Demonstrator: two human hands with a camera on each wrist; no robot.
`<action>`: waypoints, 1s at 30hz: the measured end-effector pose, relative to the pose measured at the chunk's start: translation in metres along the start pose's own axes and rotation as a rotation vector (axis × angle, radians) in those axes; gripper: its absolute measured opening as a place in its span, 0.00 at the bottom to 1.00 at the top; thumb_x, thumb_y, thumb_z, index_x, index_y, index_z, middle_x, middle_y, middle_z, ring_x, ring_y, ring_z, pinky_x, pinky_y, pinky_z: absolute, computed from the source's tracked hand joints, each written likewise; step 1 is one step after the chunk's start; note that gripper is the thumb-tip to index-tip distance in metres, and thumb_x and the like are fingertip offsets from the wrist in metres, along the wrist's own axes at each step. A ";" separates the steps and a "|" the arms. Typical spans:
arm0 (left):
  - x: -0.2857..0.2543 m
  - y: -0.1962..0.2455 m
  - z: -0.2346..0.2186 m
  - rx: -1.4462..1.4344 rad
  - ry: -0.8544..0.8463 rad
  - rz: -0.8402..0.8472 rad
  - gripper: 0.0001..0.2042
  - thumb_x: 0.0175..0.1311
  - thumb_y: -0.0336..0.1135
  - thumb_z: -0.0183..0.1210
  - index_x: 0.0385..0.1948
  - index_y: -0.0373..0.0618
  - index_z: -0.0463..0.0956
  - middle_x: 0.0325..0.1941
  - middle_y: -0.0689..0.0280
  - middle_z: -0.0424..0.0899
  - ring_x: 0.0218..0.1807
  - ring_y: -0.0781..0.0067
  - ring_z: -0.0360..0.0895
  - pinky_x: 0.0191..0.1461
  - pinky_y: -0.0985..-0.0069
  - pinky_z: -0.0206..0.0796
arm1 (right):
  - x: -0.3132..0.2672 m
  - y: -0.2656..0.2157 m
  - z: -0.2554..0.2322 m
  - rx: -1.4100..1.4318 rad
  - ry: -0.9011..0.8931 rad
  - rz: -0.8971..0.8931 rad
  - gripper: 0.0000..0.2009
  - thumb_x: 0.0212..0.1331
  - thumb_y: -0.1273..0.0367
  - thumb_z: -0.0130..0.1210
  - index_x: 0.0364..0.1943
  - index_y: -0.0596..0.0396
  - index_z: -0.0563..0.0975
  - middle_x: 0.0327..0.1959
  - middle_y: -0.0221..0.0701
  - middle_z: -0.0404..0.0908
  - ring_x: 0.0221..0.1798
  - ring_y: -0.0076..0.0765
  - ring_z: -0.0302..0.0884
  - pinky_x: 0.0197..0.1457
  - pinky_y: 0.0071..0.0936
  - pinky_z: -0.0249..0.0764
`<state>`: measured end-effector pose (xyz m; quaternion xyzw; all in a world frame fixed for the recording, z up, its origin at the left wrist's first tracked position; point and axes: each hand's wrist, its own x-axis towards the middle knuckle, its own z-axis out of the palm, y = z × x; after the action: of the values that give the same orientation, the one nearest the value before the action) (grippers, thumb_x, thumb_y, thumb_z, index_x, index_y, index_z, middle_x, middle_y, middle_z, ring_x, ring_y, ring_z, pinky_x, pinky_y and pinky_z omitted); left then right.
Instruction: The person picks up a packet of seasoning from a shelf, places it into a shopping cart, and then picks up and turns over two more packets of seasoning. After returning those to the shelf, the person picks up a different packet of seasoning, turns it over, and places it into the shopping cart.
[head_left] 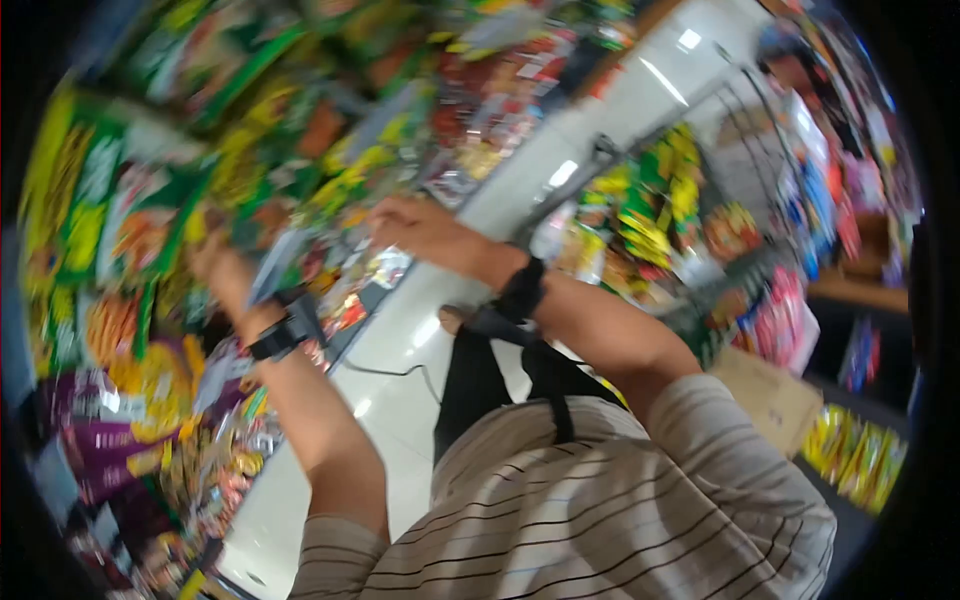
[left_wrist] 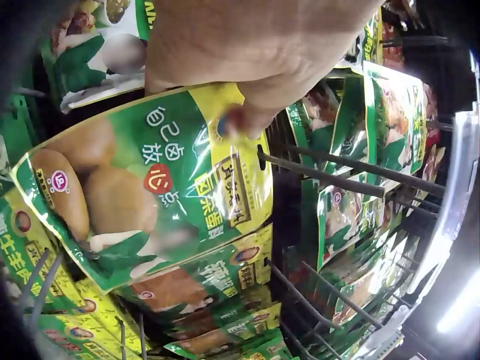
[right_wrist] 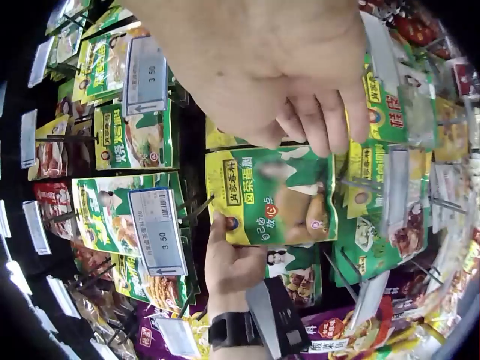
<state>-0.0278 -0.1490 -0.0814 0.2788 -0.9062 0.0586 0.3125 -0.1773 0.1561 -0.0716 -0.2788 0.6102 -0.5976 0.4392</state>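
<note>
A green and yellow seasoning packet [left_wrist: 176, 191] with brown eggs printed on it is in my left hand [head_left: 218, 265]. The left thumb presses on its yellow top end, and the other fingers go out of sight behind it. A metal hook [left_wrist: 322, 174] meets the hole in that yellow end. My right hand [head_left: 428, 230] hovers beside the packet, its fingers [right_wrist: 330, 116] loosely bent, with nothing visible in them. In the right wrist view those fingers overlap the packet's upper edge. The head view is blurred around both hands.
Hanging packets in green, yellow and purple [head_left: 95, 455] fill the rack on the left. Price tags [right_wrist: 157, 232] stick out on hook ends. A wire shopping cart [head_left: 745, 150] holding several packets stands at my right, near a cardboard box [head_left: 770, 395].
</note>
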 end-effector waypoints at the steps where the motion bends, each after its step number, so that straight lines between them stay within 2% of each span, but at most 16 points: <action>1: 0.004 0.007 -0.001 -0.167 -0.020 -0.132 0.18 0.67 0.42 0.59 0.49 0.36 0.79 0.46 0.52 0.81 0.45 0.56 0.78 0.48 0.63 0.68 | -0.010 0.010 -0.005 0.038 -0.057 -0.036 0.14 0.67 0.63 0.56 0.49 0.59 0.76 0.40 0.31 0.82 0.46 0.26 0.79 0.50 0.27 0.75; 3: 0.013 0.029 -0.010 -0.644 -0.038 -0.538 0.19 0.70 0.42 0.55 0.51 0.33 0.78 0.54 0.52 0.79 0.50 0.58 0.78 0.53 0.63 0.68 | -0.037 0.017 -0.017 -0.012 -0.070 -0.032 0.11 0.66 0.64 0.54 0.45 0.56 0.76 0.39 0.31 0.83 0.43 0.27 0.80 0.48 0.27 0.76; 5: 0.014 0.035 -0.020 -0.788 -0.045 -0.675 0.21 0.74 0.43 0.52 0.52 0.30 0.78 0.62 0.52 0.77 0.56 0.59 0.78 0.57 0.63 0.68 | -0.069 0.017 -0.029 0.092 -0.039 0.145 0.11 0.66 0.63 0.53 0.44 0.55 0.77 0.39 0.30 0.83 0.41 0.26 0.80 0.46 0.27 0.77; 7: -0.027 -0.043 0.025 -0.748 0.000 -0.219 0.26 0.74 0.43 0.51 0.65 0.33 0.64 0.69 0.51 0.68 0.62 0.54 0.73 0.63 0.59 0.68 | -0.090 0.019 -0.040 0.155 -0.009 0.231 0.12 0.66 0.62 0.51 0.44 0.55 0.77 0.39 0.31 0.83 0.40 0.26 0.80 0.43 0.27 0.77; 10: -0.055 0.012 -0.004 -0.770 0.001 -0.547 0.25 0.70 0.40 0.56 0.63 0.33 0.67 0.67 0.50 0.71 0.61 0.56 0.73 0.63 0.61 0.67 | -0.125 0.031 -0.064 0.176 0.049 0.257 0.12 0.66 0.61 0.50 0.43 0.55 0.77 0.38 0.31 0.82 0.39 0.27 0.80 0.41 0.27 0.77; 11: -0.057 0.056 -0.036 -0.834 -0.046 -0.692 0.26 0.70 0.42 0.57 0.62 0.31 0.68 0.65 0.48 0.71 0.60 0.56 0.73 0.64 0.62 0.65 | -0.137 0.031 -0.073 0.184 0.056 0.261 0.12 0.66 0.62 0.50 0.43 0.55 0.77 0.38 0.31 0.82 0.38 0.28 0.80 0.41 0.27 0.77; 12: -0.052 0.121 -0.076 -0.710 -0.054 -0.888 0.27 0.72 0.44 0.54 0.63 0.31 0.65 0.64 0.49 0.72 0.61 0.56 0.72 0.65 0.64 0.63 | -0.149 0.031 -0.081 0.192 0.059 0.263 0.12 0.65 0.62 0.50 0.43 0.54 0.77 0.38 0.32 0.82 0.38 0.28 0.80 0.41 0.26 0.77; 13: -0.060 0.153 -0.094 -0.662 -0.046 -0.757 0.27 0.73 0.46 0.51 0.63 0.30 0.65 0.61 0.51 0.73 0.61 0.57 0.71 0.66 0.64 0.61 | -0.160 0.033 -0.089 0.205 0.067 0.282 0.13 0.65 0.61 0.49 0.43 0.55 0.77 0.38 0.32 0.82 0.38 0.28 0.80 0.40 0.26 0.76; 14: -0.080 0.139 -0.080 -0.833 -0.085 -0.788 0.27 0.73 0.46 0.51 0.62 0.29 0.64 0.60 0.52 0.74 0.61 0.61 0.71 0.65 0.65 0.61 | -0.171 0.033 -0.098 0.191 0.070 0.271 0.14 0.64 0.61 0.48 0.43 0.56 0.77 0.38 0.33 0.83 0.38 0.29 0.82 0.39 0.27 0.78; 16: -0.111 0.164 -0.080 -0.819 -0.190 -0.715 0.25 0.72 0.45 0.52 0.60 0.32 0.67 0.58 0.55 0.74 0.59 0.66 0.71 0.62 0.71 0.62 | -0.195 0.034 -0.115 0.162 0.076 0.249 0.15 0.64 0.61 0.46 0.43 0.58 0.77 0.38 0.35 0.84 0.37 0.32 0.85 0.36 0.30 0.80; 18: -0.130 0.200 -0.077 -0.922 -0.455 -0.705 0.21 0.71 0.46 0.55 0.55 0.38 0.72 0.54 0.62 0.76 0.55 0.68 0.72 0.59 0.70 0.63 | -0.215 0.036 -0.132 0.188 0.083 0.246 0.15 0.63 0.61 0.47 0.42 0.58 0.76 0.37 0.34 0.84 0.36 0.32 0.84 0.36 0.29 0.80; 20: -0.149 0.257 -0.076 -0.951 -0.582 -0.697 0.20 0.70 0.45 0.56 0.53 0.37 0.73 0.41 0.67 0.76 0.42 0.76 0.70 0.49 0.76 0.64 | -0.235 0.045 -0.152 0.186 0.074 0.211 0.15 0.63 0.61 0.47 0.41 0.58 0.76 0.36 0.33 0.83 0.36 0.32 0.84 0.36 0.29 0.80; 22: -0.176 0.273 -0.040 -0.880 -0.821 -0.587 0.18 0.69 0.44 0.58 0.51 0.39 0.74 0.38 0.67 0.78 0.38 0.75 0.73 0.45 0.76 0.67 | -0.253 0.052 -0.172 0.206 0.077 0.206 0.14 0.63 0.61 0.48 0.41 0.58 0.77 0.36 0.33 0.83 0.36 0.30 0.83 0.36 0.28 0.80; 25: -0.207 0.310 0.001 -0.801 -1.017 -0.360 0.17 0.68 0.45 0.60 0.45 0.40 0.75 0.34 0.66 0.80 0.34 0.75 0.75 0.40 0.76 0.69 | -0.278 0.058 -0.199 0.238 0.095 0.217 0.14 0.65 0.62 0.50 0.43 0.58 0.77 0.36 0.33 0.83 0.33 0.29 0.82 0.37 0.27 0.79; 28: -0.202 0.400 -0.043 -0.780 -1.175 -0.423 0.13 0.67 0.44 0.59 0.38 0.44 0.75 0.33 0.70 0.79 0.34 0.77 0.77 0.35 0.79 0.70 | -0.301 0.064 -0.233 0.226 0.139 0.229 0.13 0.64 0.62 0.51 0.43 0.57 0.77 0.37 0.34 0.84 0.33 0.28 0.82 0.36 0.27 0.79; 30: -0.215 0.422 -0.039 -0.820 -1.265 -0.476 0.15 0.66 0.46 0.61 0.37 0.43 0.74 0.32 0.69 0.78 0.34 0.78 0.77 0.35 0.78 0.70 | -0.317 0.065 -0.253 0.241 0.188 0.218 0.13 0.63 0.62 0.52 0.43 0.56 0.77 0.37 0.34 0.84 0.34 0.28 0.82 0.36 0.27 0.79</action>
<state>-0.0961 0.3161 -0.1502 0.3080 -0.7773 -0.5182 -0.1803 -0.2399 0.5610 -0.0957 -0.0992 0.5991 -0.6387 0.4726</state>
